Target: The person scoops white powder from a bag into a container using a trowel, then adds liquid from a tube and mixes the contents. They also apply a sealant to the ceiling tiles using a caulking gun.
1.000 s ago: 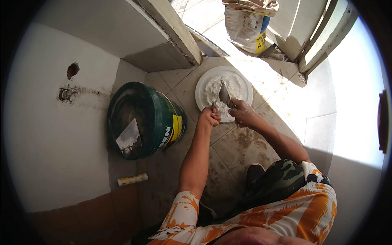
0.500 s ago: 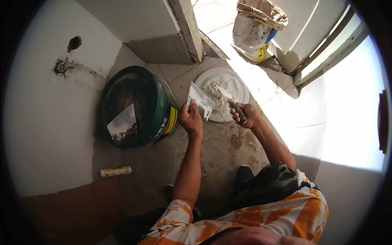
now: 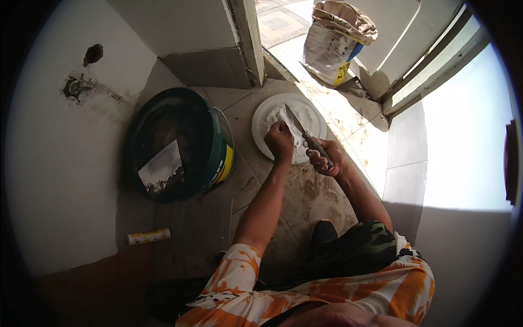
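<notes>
My left hand (image 3: 280,143) is curled over the round white lid (image 3: 261,128) on the tiled floor, which holds a heap of white filler (image 3: 302,117). Its fingers seem closed on a wide pale spatula that blends into the white heap. My right hand (image 3: 328,159) grips the dark handle of a narrow putty knife (image 3: 296,121). The knife's blade points up-left over the filler, just right of my left hand.
A green bucket (image 3: 218,147) stands left of the lid with a wide scraper (image 3: 159,168) lying inside. A small yellow tube (image 3: 148,236) lies by the white wall, which has a rough hole (image 3: 76,86). An open sack (image 3: 333,43) stands by the doorway.
My left hand, raised with a wide pale spatula half a second ago, has come down onto the lid. The putty knife's blade now points over the filler.
</notes>
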A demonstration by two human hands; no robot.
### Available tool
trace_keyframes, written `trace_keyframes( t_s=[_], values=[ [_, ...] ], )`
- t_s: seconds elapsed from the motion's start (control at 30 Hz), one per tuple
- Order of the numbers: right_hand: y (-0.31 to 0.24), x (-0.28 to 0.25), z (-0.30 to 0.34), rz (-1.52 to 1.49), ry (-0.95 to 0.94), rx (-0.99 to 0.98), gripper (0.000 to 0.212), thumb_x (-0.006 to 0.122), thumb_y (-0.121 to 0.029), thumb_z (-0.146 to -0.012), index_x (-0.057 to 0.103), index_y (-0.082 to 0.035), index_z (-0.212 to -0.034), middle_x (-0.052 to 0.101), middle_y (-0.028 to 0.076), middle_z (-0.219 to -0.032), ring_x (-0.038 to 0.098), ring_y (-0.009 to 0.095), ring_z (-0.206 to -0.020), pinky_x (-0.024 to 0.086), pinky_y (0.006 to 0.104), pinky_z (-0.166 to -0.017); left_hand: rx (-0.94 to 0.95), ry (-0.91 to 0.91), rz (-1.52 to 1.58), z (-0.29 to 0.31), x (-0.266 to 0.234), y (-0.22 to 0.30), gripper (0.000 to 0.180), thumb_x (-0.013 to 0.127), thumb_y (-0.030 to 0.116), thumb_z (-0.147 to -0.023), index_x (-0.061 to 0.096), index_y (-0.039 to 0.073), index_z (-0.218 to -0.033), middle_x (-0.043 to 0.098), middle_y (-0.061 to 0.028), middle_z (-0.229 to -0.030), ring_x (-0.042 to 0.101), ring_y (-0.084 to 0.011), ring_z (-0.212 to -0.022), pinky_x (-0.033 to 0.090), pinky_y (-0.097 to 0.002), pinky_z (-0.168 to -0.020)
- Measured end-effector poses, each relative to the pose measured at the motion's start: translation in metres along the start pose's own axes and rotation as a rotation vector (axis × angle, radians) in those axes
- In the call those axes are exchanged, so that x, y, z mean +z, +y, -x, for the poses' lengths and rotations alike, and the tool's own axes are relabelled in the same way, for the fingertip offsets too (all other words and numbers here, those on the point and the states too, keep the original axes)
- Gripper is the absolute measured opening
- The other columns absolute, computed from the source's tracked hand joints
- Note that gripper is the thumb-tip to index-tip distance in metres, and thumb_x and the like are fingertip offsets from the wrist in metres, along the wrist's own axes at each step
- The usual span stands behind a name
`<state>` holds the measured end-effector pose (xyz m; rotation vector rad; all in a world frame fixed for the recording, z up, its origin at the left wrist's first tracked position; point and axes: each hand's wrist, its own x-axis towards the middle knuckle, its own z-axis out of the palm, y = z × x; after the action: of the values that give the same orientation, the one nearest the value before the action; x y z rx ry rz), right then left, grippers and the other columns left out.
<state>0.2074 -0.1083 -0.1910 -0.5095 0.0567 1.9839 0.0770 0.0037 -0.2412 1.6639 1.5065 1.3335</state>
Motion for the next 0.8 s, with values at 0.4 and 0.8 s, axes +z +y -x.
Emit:
trace_keyframes(
  t_s=[0.4,0.8],
  values=[
    [-0.027,0.054,0.063,1.180,0.520,-0.293,0.025,0.051,-0.027,-0.096,0.058,-0.004,-0.091,0.060,0.006,-0.067,0.060,0.015,-0.050,0.046,0.0266,-0.041,-1.637,-0.092,0.923,-0.048,-0.010,-0.050,0.017,0.056,0.006,-0.099,0.066,-0.007,-0.095,0.070,-0.0133,-0.080,0.068,-0.0171,-0.058,0.061,-0.0237,-0.049],
    [-0.055,0.005,0.002,0.618,0.414,0.032,0.024,0.054,-0.026,-0.101,0.063,-0.006,-0.110,0.062,0.007,-0.071,0.053,0.007,-0.045,0.042,0.0188,-0.038,-1.179,-0.091,0.919,-0.034,-0.061,-0.011,0.019,0.061,0.015,-0.097,0.059,0.000,-0.087,0.061,-0.0066,-0.065,0.059,-0.0148,-0.048,0.048,-0.0257,-0.039]
  ],
)
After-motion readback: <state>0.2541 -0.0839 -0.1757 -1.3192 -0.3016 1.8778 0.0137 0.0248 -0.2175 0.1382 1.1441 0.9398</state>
